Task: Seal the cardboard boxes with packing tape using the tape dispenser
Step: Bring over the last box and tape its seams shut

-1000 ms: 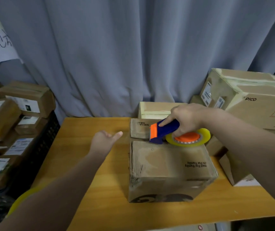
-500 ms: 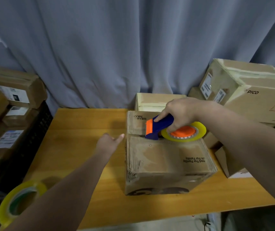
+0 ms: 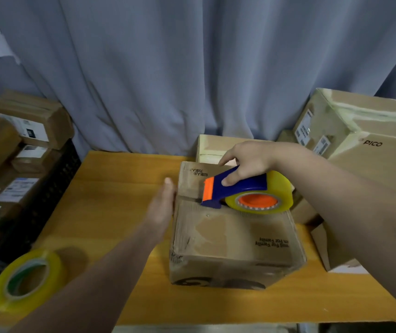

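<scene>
Head view: the left grip (image 3: 162, 207), which a second ago hovers over the bare desk (image 3: 110, 188) well apart from the cardboard box (image 3: 235, 239), now lies with straight fingers flat against the box's left upper edge, next to the seam (image 3: 189, 199) between the two top flaps. It holds nothing; it only braces. The right grip (image 3: 247, 162) is curled round the blue handle of the tape dispenser (image 3: 240, 188), the forefinger stretched toward the orange blade end. Compared with the earlier pictures, the dispenser sits further left along the seam, its blade end down on the cardboard near the left edge and its yellow tape roll (image 3: 259, 200) lifted slightly behind it.

I judge that the strip along the seam is close to its end at the left side, and that the bracing hand is there to keep the box from sliding when the tape is carried over the edge or torn off. Whether tape already lies on the seam to the right of the dispenser I cannot tell; it is too clear to read.

The box stands on the desk directly under the right grip and touching the left. A spare tape roll (image 3: 26, 280) has come into sight at the desk's near left corner, well apart from both.
</scene>
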